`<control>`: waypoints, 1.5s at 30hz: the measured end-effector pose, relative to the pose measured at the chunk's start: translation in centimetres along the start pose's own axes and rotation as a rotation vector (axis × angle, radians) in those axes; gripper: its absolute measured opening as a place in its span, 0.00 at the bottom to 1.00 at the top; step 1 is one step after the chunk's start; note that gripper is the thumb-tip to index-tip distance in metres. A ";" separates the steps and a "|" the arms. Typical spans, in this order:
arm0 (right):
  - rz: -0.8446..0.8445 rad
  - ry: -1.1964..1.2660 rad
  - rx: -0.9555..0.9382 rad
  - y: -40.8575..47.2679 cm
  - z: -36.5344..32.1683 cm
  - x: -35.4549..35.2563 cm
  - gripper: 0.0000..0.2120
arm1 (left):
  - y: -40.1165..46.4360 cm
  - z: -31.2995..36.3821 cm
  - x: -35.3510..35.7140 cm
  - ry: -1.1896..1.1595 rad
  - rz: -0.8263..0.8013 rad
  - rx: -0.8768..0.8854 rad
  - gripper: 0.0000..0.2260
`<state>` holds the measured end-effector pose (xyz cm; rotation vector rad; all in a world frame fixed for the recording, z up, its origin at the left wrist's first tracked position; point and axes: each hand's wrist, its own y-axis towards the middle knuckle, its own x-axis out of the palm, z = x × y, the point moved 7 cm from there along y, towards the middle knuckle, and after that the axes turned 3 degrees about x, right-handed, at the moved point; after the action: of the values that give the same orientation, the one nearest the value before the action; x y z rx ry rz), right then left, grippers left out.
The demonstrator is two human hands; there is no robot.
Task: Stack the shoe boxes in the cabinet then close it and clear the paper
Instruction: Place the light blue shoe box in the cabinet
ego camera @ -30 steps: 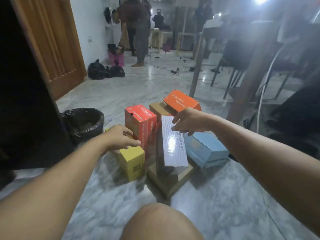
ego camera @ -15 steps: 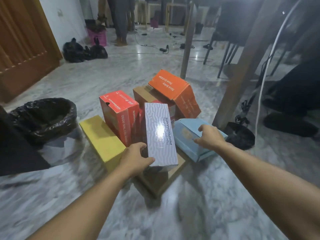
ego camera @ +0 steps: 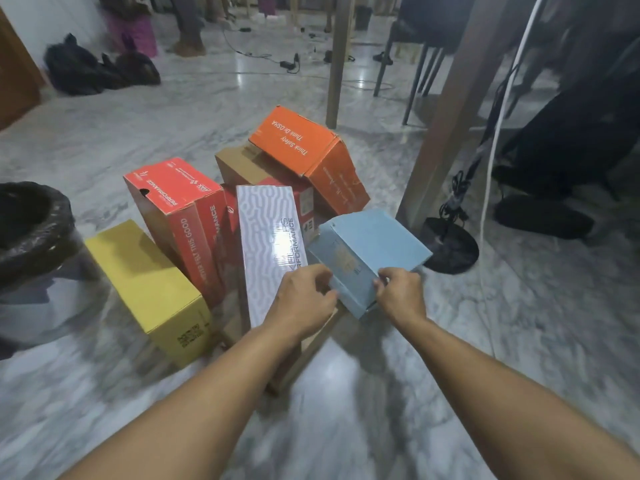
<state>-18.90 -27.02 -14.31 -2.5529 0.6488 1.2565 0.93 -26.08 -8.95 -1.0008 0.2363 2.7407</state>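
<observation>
Both hands gripped blue box (ego camera: 367, 251) at its near end, centre frame: left hand (ego camera: 304, 303), right hand (ego camera: 398, 292); long axis ran upper right.

marble floor (ego camera: 450, 341), yellow box (ego camera: 145, 285), black bin (ego camera: 31, 230)

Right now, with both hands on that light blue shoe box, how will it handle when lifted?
The light blue box is probably stiff: its edges look crisp. Likely light, since the left hand and right hand tilt it from one end. Its lid may lift.
</observation>
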 end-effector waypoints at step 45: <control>-0.093 0.733 0.598 -9.8 12.3 -9.1 0.22 | -7.9 -3.9 12.1 -0.824 -0.407 -0.673 0.24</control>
<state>-27.66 -11.03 -14.54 -2.4056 0.8536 0.0136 -3.66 -17.57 -20.39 0.0770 -0.9440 2.5865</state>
